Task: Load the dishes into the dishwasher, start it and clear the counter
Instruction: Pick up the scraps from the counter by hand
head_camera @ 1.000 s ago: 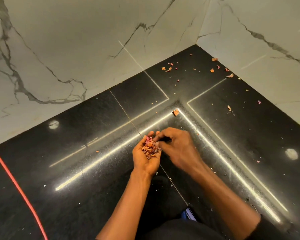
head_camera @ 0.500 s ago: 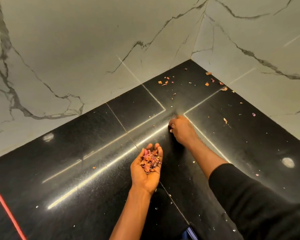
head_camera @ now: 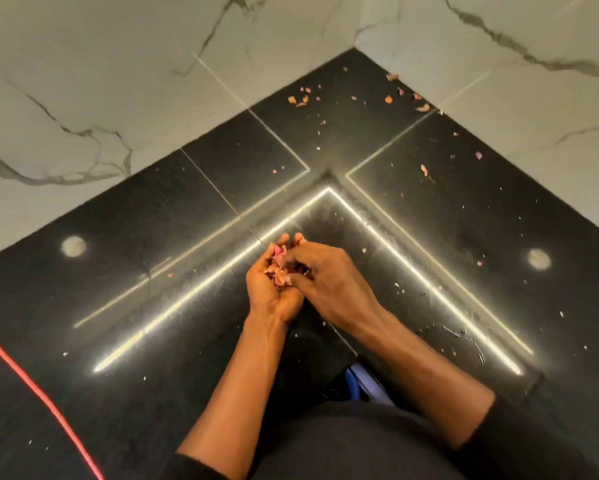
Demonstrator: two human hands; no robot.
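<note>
Scraps (head_camera: 279,271) of pink and orange peel are held in a small heap at the centre of the view, cupped in the palm-up left hand (head_camera: 270,299), whose fingers are curled round them above the black counter (head_camera: 152,271). The right hand (head_camera: 332,282) is laid against the heap from 3 o'clock with its fingers bent down into it, though whether anything is pinched cannot be told. Loose flakes (head_camera: 301,100) are scattered from 12 to 1 o'clock near the corner of the marble walls (head_camera: 118,81), and a red cord (head_camera: 38,393) is seen at 8 o'clock.
</note>
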